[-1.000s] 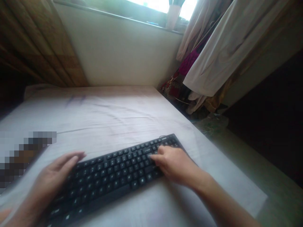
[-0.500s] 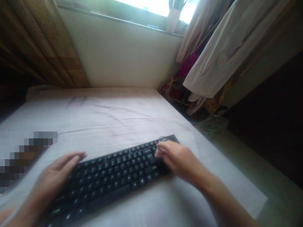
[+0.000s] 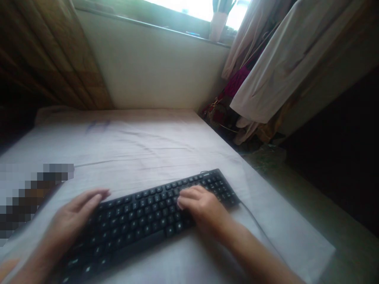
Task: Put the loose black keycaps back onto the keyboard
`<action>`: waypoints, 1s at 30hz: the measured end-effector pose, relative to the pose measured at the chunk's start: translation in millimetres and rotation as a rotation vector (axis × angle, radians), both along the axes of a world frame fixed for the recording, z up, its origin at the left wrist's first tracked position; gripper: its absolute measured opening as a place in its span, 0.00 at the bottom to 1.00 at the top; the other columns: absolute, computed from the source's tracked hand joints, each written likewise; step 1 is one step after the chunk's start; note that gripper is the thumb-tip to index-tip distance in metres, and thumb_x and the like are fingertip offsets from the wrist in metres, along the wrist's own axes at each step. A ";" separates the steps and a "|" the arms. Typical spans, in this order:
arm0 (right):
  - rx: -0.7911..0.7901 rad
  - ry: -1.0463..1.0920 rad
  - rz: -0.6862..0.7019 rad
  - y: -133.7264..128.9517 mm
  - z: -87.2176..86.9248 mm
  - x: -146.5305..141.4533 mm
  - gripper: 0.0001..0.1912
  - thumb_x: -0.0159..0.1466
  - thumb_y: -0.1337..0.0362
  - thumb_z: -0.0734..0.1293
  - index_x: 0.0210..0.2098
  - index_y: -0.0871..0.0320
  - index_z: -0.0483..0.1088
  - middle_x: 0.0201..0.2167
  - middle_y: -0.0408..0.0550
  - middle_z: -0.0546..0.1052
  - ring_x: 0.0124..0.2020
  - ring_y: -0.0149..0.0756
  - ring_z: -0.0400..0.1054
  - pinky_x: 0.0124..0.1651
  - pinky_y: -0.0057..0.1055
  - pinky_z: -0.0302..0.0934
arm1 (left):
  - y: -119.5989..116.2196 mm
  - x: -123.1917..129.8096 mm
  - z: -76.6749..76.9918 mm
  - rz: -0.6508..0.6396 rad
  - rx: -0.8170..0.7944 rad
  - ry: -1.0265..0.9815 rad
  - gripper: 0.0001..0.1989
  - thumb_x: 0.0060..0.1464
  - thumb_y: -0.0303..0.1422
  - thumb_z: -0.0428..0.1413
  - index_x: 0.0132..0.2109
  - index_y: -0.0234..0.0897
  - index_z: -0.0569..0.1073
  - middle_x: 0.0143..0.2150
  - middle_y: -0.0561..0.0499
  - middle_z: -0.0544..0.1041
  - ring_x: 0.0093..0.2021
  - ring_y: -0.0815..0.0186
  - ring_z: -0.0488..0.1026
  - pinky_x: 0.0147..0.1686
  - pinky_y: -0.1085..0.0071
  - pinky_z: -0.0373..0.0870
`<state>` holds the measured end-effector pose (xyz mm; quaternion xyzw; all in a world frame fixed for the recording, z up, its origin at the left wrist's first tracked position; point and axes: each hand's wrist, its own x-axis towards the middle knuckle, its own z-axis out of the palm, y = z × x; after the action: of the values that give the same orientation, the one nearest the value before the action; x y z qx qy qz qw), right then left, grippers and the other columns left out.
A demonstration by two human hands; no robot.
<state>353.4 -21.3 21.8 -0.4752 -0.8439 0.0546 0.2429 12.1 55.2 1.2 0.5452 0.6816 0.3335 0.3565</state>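
Observation:
A black keyboard (image 3: 139, 221) with pale key markings lies slantwise on the white-sheeted bed. Around its left end is my left hand (image 3: 78, 215), thumb on the near side and fingers along the far edge, steadying it. My right hand (image 3: 204, 209) rests over the keys right of the middle, with its fingers bent together. A small pale bit shows at those fingertips; whether it is a wipe or only fingertips I cannot make out. The number keys at the right end are uncovered.
A thin cable (image 3: 260, 228) runs from the keyboard's right end toward me. The bed sheet (image 3: 142, 138) reaches to the wall under a window. Clothes (image 3: 272, 71) hang at the right, a curtain (image 3: 59, 59) at the left. A blurred-out patch covers the left edge.
My right hand has moved left along the keyboard, from the number keys onto the keys nearer the middle. The number keys and cable now show. My left hand stays put.

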 end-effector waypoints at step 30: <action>-0.048 -0.077 -0.294 3.5 -3.4 65.2 0.11 0.66 0.71 0.62 0.37 0.57 0.77 0.40 0.50 0.78 0.40 0.38 0.72 0.44 0.34 0.68 | 0.7 5.3 8.1 0.013 0.010 0.023 0.30 0.31 0.62 0.58 0.35 0.46 0.82 0.42 0.47 0.84 0.52 0.45 0.76 0.61 0.48 0.61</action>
<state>418.5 -17.9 18.3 -0.6009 -0.7726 0.0205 0.2042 17.4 56.0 9.3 0.5463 0.6874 0.3328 0.3439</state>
